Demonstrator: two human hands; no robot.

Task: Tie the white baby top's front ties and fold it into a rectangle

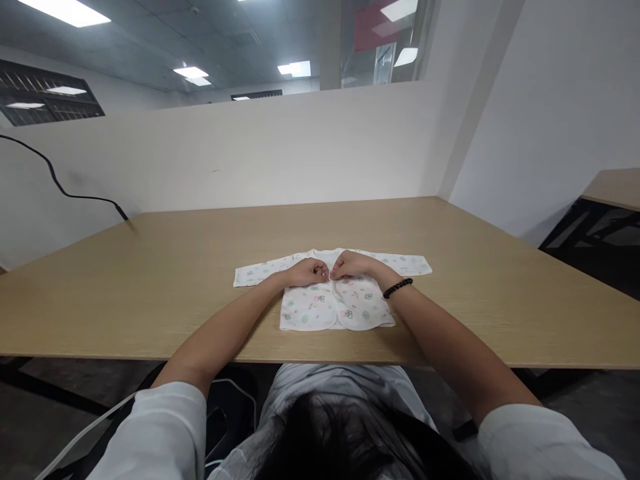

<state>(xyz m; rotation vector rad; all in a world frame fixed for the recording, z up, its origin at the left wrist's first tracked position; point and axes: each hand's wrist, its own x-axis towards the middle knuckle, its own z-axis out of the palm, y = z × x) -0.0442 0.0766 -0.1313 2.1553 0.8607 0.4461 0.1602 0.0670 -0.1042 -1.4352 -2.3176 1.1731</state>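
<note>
Two hands meet over one small garment, and little else sits on the wooden table [150, 280], whose bare top runs far out to either side of the fingers and ends just short of the person's chest; beyond the fingers a white partition wall [280, 153] rises, and well off past the left hand a black cable [60, 187] trails down to the table's far corner. The baby shirt [320, 308], white with small printed figures, lies flat and face up directly beneath the fingers; its sleeves spread straight out to each side of them, and its two front panels lie closed together from the fingers down to the hem nearest the person. The left hand [310, 272] and the right hand [351, 265] are curled knuckle to knuckle at the top of the front opening, just below the neckline; the fingertips of both look pinched onto the cloth edges there, though whether they grip a snap, a tie or only the fabric is too small to tell. A black beaded bracelet [398, 287] circles the right wrist, just behind that hand.

By my reading the work is early: the shirt is laid out and smoothed, the fastening at the neck is in hand, and no fold shows yet in sleeves or body.
</note>
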